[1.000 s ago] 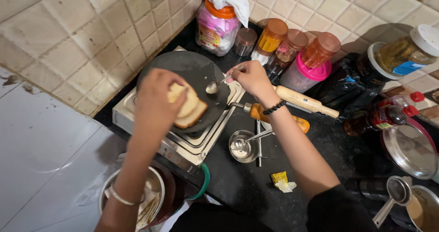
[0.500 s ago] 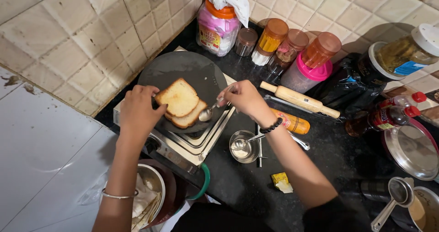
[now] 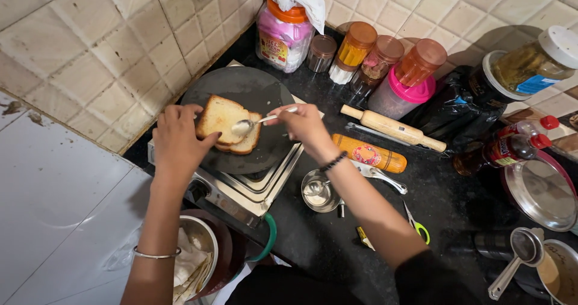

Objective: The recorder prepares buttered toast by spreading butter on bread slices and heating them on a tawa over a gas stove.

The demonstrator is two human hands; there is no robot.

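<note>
Two bare hands work over a black desk, seen from above. Nearest the camera, a steel bowl [image 3: 195, 254] holding pale scraps sits beside the left forearm, and a green hose [image 3: 268, 239] curves under the stove edge. To the right lie a small steel bowl [image 3: 319, 191] with a spoon in it, green-handled scissors [image 3: 417, 225], and a strainer ladle [image 3: 522, 248] next to a pan [image 3: 563, 269].

The left hand [image 3: 177, 139] reaches from the lower left; its fingers are curled, with the thumb and fingertips touching the near edge of the upper toast slice [image 3: 221, 118]. The right hand [image 3: 304, 124] is closed in a pinch on the handle of a metal spoon [image 3: 256, 123]; the spoon bowl rests on the top face of the same slice. Two toast slices are stacked, the upper one offset over the lower toast slice [image 3: 248, 142]. Both lie on a round black griddle [image 3: 253, 91], which stands on a steel gas stove [image 3: 256, 187].

Right of the stove lie an orange packet [image 3: 368, 153], a wooden rolling pin [image 3: 391, 127] and a sauce bottle [image 3: 506, 148] with a red cap, on its side. A steel plate [image 3: 539, 191] sits at the right edge.

Along the tiled wall [image 3: 90, 52] stand a pink jar [image 3: 283, 31] with an orange lid, several spice jars [image 3: 379, 58] with orange lids, a pink-lidded container [image 3: 400, 94], a black bag [image 3: 457, 103] and a large glass jar [image 3: 530, 61] with a white lid.
</note>
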